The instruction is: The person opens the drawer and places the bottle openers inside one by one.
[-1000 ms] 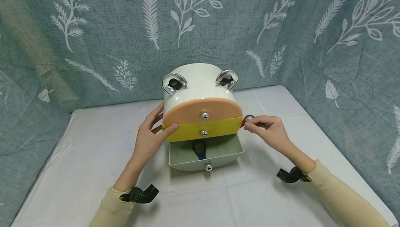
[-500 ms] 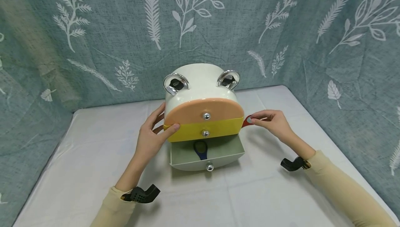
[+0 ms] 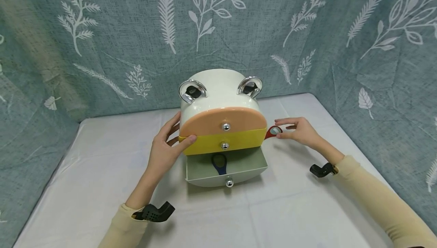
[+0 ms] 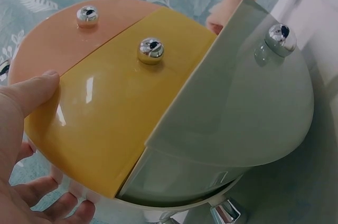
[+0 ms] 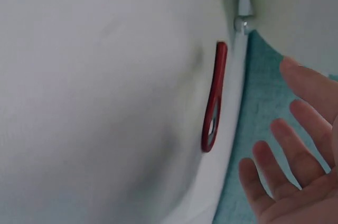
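A frog-shaped drawer box (image 3: 216, 88) stands upright, with its orange (image 3: 205, 121) and yellow (image 3: 201, 143) drawers closed. Its bottom green drawer (image 3: 205, 181) is pulled out, and inside lies a dark blue tool with a ring-shaped end (image 3: 221, 170). My left hand (image 3: 163, 147) holds the box at its left side, thumb on the yellow front, fingers round the side. On the table by the box's right side lies a red teardrop-shaped tool (image 5: 215, 89), its narrow end hidden by the box in the head view. My right hand (image 3: 304, 132) is beside it with fingers spread, holding nothing.
A white cloth (image 3: 286, 210) covers the table. A green leaf-patterned curtain (image 3: 129, 43) hangs behind and along the sides. Chrome rings (image 3: 250, 85) stick up from the box's top, and silver knobs (image 3: 229, 182) from the drawer fronts.
My right hand has let go of the red tool, spread its fingers and drawn slightly right. The left hand and the box stay as they were.
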Demonstrator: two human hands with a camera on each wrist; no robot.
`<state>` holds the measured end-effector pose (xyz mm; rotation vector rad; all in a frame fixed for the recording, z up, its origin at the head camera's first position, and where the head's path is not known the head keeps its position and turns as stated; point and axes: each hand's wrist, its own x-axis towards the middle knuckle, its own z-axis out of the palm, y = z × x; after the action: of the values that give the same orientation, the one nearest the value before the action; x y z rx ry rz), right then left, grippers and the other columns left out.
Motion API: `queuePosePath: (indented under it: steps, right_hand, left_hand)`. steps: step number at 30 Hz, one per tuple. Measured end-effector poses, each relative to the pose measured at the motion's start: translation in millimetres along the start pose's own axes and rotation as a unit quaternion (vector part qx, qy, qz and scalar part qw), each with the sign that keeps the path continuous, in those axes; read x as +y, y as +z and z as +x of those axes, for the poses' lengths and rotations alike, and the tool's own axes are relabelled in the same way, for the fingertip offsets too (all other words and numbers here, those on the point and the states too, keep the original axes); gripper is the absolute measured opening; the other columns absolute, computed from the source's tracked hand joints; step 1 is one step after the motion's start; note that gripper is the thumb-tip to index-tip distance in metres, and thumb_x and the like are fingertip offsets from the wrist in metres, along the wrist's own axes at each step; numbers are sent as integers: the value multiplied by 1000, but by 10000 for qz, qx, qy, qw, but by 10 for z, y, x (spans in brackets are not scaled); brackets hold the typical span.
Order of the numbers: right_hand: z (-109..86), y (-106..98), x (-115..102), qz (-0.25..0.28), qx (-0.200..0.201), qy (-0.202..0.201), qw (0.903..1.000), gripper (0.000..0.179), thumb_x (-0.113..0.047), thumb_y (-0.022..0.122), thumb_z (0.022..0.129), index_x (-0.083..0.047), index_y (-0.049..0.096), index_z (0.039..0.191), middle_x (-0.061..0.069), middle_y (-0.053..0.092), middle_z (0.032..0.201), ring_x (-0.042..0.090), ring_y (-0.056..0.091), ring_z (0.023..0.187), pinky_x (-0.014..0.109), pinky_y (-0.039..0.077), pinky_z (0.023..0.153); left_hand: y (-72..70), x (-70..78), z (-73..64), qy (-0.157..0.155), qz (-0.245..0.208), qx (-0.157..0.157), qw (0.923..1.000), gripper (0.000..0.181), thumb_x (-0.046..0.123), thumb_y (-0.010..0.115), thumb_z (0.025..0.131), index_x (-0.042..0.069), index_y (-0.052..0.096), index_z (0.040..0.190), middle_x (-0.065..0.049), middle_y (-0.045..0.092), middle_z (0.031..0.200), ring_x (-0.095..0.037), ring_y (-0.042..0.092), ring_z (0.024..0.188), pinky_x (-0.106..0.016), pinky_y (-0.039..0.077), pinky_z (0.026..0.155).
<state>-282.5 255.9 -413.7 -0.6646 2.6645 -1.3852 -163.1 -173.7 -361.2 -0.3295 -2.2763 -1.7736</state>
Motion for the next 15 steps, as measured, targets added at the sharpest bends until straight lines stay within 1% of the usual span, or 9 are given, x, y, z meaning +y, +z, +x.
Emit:
queuePosePath:
  steps: [1,2,4,7,8,10,11,14,15]
  right_hand:
    - [3,-12,23,49,-18,-3,10000,50,-18,85,80,0,68,124,13,62,130,29,54,123,51,46,97]
    - [5,-18,34,88,-37,17,10000,50,-16,84,81,1,67,125,15,60,132,29,53,124,52,45,98]
    - [-9,-29,-25,160,-75,74,9998,48,-10,82,82,4,66,125,19,57,134,32,50,126,54,44,99]
    - [-1,-40,24,183,-87,121,9997,47,-7,81,82,5,65,125,18,56,136,33,48,128,52,45,98]
    - [6,-42,41,144,-88,135,9998,47,-7,81,82,6,65,125,17,56,136,33,48,128,51,46,97]
    - [23,-55,123,104,-81,138,9998,48,-9,82,82,5,65,125,15,57,136,33,49,127,48,48,96]
    - [41,-59,193,89,-76,147,9998,49,-10,83,81,4,66,125,13,57,136,33,50,127,46,49,95]
    - [61,-70,237,-21,-110,259,9996,49,-8,82,81,4,66,125,13,57,136,35,53,123,44,51,92]
    - [64,-73,241,-42,-136,292,9995,49,-7,82,81,3,66,125,13,57,136,35,53,123,43,51,91]
  left_hand:
    - [2,50,-11,-15,-2,-11,10000,74,14,76,89,16,39,152,2,40,151,-22,43,132,-44,42,102]
    - [2,58,-13,-28,9,-16,10000,74,14,76,89,16,38,153,1,40,151,-23,42,132,-44,42,102]
    - [3,81,-18,-30,31,-21,10000,74,14,75,89,15,38,153,0,40,151,-24,42,132,-45,42,102]
    - [2,108,-30,5,48,-30,10000,74,14,75,89,14,37,153,-1,40,151,-25,43,132,-45,42,102]
    - [1,80,-22,5,50,-29,10000,74,14,75,89,14,37,153,-1,40,151,-25,43,132,-45,42,102]
    - [2,94,-24,-11,25,-25,10000,74,13,75,89,14,38,153,0,40,151,-24,43,132,-44,42,102]
    - [0,54,-15,2,24,-19,10000,74,15,75,89,16,38,153,2,40,151,-23,43,132,-43,42,102]
    - [-8,-96,20,22,-4,12,10000,75,17,77,88,23,39,152,7,40,150,-19,43,132,-41,43,102]
    - [-9,-110,22,44,-9,19,10000,75,17,77,87,25,39,152,9,40,150,-18,43,132,-40,43,102]
